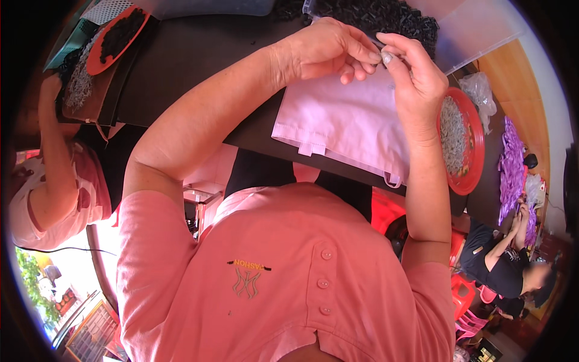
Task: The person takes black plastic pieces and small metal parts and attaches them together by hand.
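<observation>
My left hand (335,50) and my right hand (417,75) meet fingertip to fingertip above a pale pink cloth (344,117) on the dark table. Both pinch, thumb against finger. Whatever lies between the tips is too small and hidden to name. Just beyond them is a heap of small black pieces (395,18) in a clear plastic bin (482,48). Beside my right wrist, a red plate (475,172) holds many small silvery pieces (451,136).
At the far left a person's arm (51,139) reaches toward an orange-red plate (95,63) of black pieces and a silvery heap (80,84). Clear plastic bags (478,96) and a purple bundle (511,169) lie right. Another person (497,253) works at lower right.
</observation>
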{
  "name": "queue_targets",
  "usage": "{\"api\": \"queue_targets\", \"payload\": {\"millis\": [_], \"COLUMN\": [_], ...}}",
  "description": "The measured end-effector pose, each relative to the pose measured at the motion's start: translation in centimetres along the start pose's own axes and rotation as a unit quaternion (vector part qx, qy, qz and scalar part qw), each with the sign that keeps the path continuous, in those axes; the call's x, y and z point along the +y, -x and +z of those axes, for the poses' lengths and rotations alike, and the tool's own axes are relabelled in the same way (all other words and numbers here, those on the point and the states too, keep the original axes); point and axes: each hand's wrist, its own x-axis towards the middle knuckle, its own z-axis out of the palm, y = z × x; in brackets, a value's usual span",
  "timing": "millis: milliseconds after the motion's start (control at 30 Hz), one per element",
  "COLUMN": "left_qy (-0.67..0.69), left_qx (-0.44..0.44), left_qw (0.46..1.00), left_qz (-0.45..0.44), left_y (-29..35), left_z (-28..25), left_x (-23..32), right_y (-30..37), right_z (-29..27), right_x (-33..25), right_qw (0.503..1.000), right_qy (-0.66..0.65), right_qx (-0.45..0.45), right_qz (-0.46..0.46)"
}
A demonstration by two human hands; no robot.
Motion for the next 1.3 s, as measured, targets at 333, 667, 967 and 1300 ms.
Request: {"api": "queue_targets", "payload": {"millis": [333, 667, 967, 1300], "left_qy": [-0.098, -0.211, -0.099, 0.023], "left_qx": [0.044, 0.051, 0.111, 0.171], "left_qw": [0.993, 0.968, 0.981, 0.975], "left_qz": [0.053, 0.126, 0.124, 0.138], "left_y": [0.4, 0.6, 0.7, 0.5], "left_z": [0.2, 0.9, -0.3, -1.5], "left_x": [0.7, 0.7, 2.2, 3.1], "right_y": [0.0, 0.0, -0.3, 0.1], "right_z": [-0.3, -0.6, -1.2, -1.9], "right_x": [0.0, 0.0, 1.4, 4.6], "right_qw": [0.999, 0.995, 0.989, 0.926], "right_qy": [0.017, 0.075, -0.090, 0.310], "right_qx": [-0.018, -0.061, 0.063, -0.150], "right_qz": [-0.021, -0.032, 0.099, 0.158]}}
